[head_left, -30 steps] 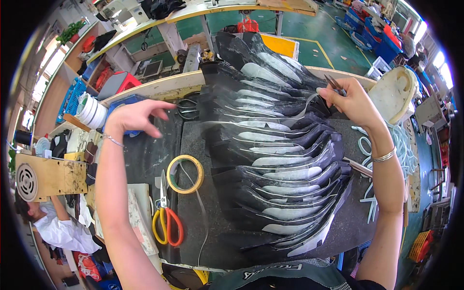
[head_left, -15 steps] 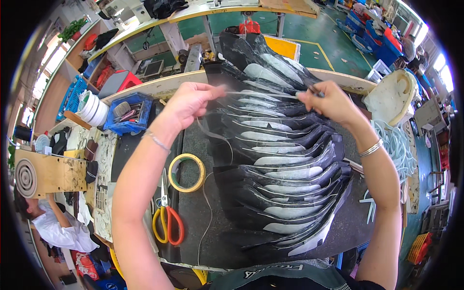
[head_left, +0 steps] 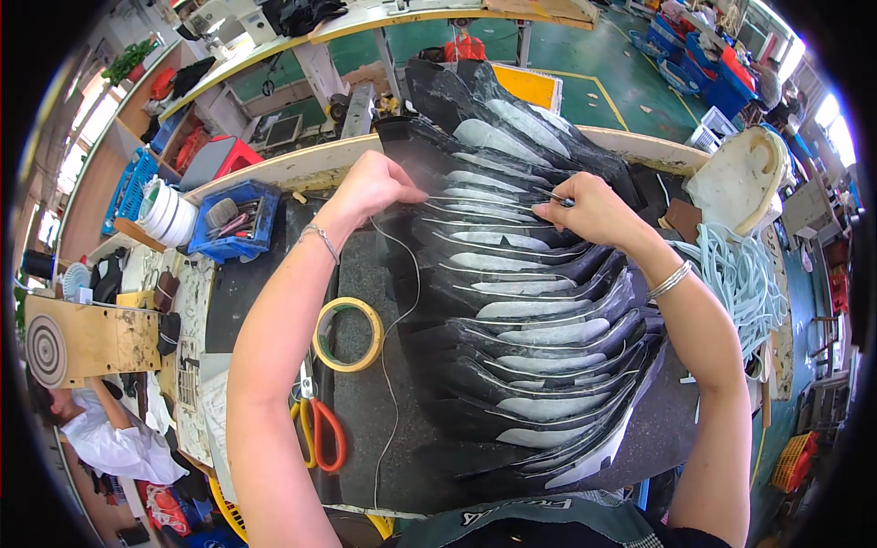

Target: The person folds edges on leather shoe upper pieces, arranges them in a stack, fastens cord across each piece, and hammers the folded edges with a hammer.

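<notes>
A long stack of overlapping black pieces [head_left: 539, 336] with pale grey patches lies fanned in front of me. My left hand [head_left: 375, 187] pinches a thin pale cord [head_left: 396, 393] at the stack's left edge. The cord stretches across one of the upper pieces toward my right hand [head_left: 589, 212], and its loose length trails down the dark work surface. My right hand is closed, its fingertips at the cord on that piece. A slim metal tool [head_left: 559, 198] sticks out from its fingers; its kind is not clear.
A roll of tan tape [head_left: 375, 342] and scissors [head_left: 327, 434] with red and yellow handles lie left of the stack. A blue basket of tools [head_left: 237, 219] stands at the back left. Pale blue strips [head_left: 731, 288] are heaped at right. Another person [head_left: 114, 434] sits far left.
Both hands have come down closer to the pieces. My right hand has moved left and lower, and the cord between the hands now lies along a piece. The view has shifted slightly.
</notes>
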`<state>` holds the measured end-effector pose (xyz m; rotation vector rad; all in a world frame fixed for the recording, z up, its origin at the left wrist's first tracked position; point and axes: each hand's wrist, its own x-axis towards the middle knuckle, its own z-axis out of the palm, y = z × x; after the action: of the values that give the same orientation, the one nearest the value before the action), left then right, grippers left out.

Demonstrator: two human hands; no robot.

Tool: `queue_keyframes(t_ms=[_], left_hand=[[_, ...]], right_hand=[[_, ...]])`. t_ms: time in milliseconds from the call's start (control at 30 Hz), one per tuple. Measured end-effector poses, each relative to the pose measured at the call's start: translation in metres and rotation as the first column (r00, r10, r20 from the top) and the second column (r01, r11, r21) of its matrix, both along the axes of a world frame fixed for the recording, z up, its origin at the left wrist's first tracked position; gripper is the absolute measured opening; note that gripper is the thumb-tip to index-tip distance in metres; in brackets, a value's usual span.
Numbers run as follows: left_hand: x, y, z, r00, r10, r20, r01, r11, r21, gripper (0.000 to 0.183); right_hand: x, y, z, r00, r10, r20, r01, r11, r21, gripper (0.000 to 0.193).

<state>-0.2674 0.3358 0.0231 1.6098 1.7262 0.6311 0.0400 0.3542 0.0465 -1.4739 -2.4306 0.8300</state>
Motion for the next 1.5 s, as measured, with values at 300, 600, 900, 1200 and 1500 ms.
queue_keyframes(t_ms=[300,600,900,1200,1500], left_hand=[[0.016,0.022,0.009,0.969,-0.037,-0.243,0.043,0.999,0.018,0.02],[-0.001,0.023,-0.005,0.966,0.011,-0.257,0.025,0.99,0.137,0.019],[-0.004,0.004,0.013,0.947,0.028,-0.321,0.029,0.985,0.172,0.016],[0.01,-0.021,0.034,0.992,-0.108,0.06,0.093,0.973,0.21,0.018],[0.034,-0.014,0.047,0.909,-0.258,0.327,0.292,0.954,-0.061,0.019]], right_hand=[[-0.005,0.008,-0.002,0.992,-0.073,0.105,0.071,0.997,0.027,0.033],[0.001,-0.014,0.021,0.996,-0.049,0.074,0.018,0.929,0.369,0.042],[-0.122,0.015,-0.013,0.883,0.319,0.345,-0.463,0.714,0.525,0.016],[-0.088,0.004,0.003,0.95,0.106,-0.293,-0.003,0.944,0.331,0.038],[0.024,0.019,0.008,0.798,-0.214,-0.563,0.182,0.977,-0.114,0.026]])
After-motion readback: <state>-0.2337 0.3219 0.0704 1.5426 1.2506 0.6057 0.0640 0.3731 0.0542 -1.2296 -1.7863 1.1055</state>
